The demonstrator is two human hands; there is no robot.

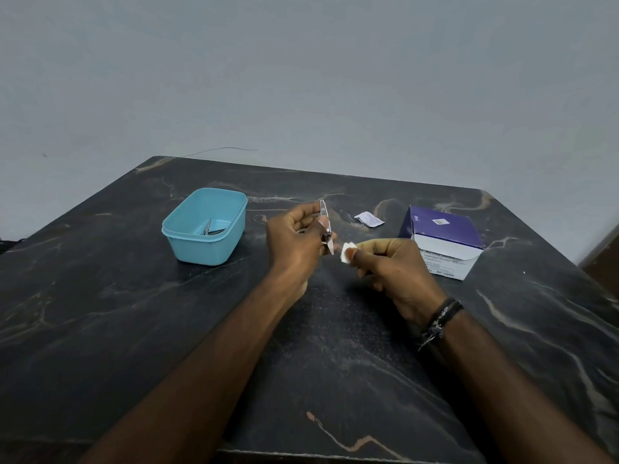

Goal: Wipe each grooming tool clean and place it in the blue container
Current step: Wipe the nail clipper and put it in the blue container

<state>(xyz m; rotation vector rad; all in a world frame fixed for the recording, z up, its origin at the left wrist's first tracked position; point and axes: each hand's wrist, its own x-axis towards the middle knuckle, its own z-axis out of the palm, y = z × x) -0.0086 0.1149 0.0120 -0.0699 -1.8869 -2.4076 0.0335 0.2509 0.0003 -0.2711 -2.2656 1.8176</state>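
Observation:
My left hand (pixel 296 241) grips a silver nail clipper (pixel 325 226) above the middle of the dark table, holding it nearly upright with its lever swung out. Just to its right, my right hand (pixel 390 266) pinches a small white swab pad (pixel 346 256) between thumb and fingers, a short gap away from the clipper's lower end. The blue container (pixel 187 244) stands to the left of my hands. Inside it lie metal grooming tools (pixel 210 228), small scissors among them.
A purple and white box of alcohol swabs (pixel 442 244) stands open at the right. A torn white swab wrapper (pixel 369 218) lies between the box and my hands. The dark marbled table (pixel 134 329) ends against a grey wall behind.

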